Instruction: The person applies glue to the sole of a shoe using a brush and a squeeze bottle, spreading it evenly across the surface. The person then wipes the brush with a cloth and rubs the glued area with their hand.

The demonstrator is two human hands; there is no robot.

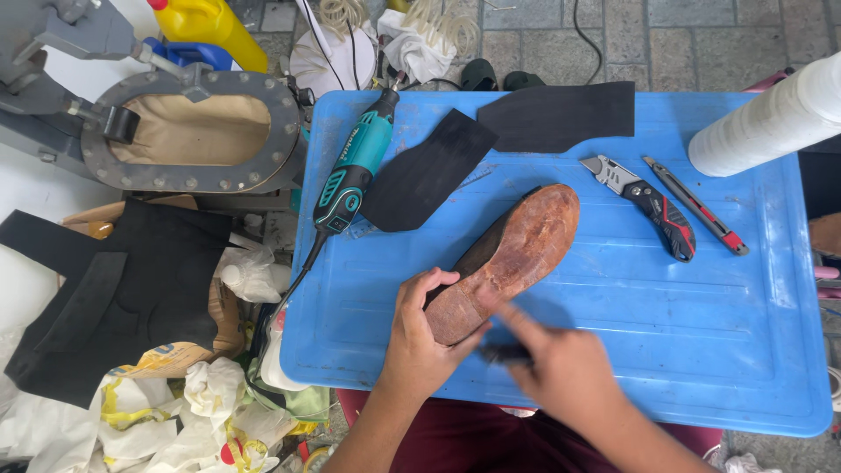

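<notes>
Blue tabletop (666, 350): the biggest thing I see, a moulded plastic surface that carries all the work.
Dark rubber sheets: two cut pieces lie flat at the far side, the wider one (561, 114) behind, the tongue-shaped one (429, 171) just beside the shoe's toe.
Shoe (508, 258): it lies sole-up near the middle of the tabletop, toe pointing away from me, heel toward my body.
Sole look: brown leather, mottled and scuffed, paler and rougher toward the toe, with a dark upper showing along its left edge.
Progress: I judge the job early to midway; the old sole is bare and looks roughened, no new rubber sits on it, and both sheets lie uncut to the sole's outline as far as I can tell.
Rotary tool (355, 166): teal and black, corded, lying idle at the left edge of the tabletop, apart from both hands.
Left hand (420, 337): my fingers curl around the heel end, thumb on the sole, steadying the shoe.
Right hand (561, 372): blurred; it is closed around a small dark tool (504, 353) at the heel, and I cannot tell what the tool is.
Folding utility knife (644, 201): black and red, lying at the right, well clear of the shoe.
Slim cutter (696, 206): just beside that knife, untouched.
</notes>
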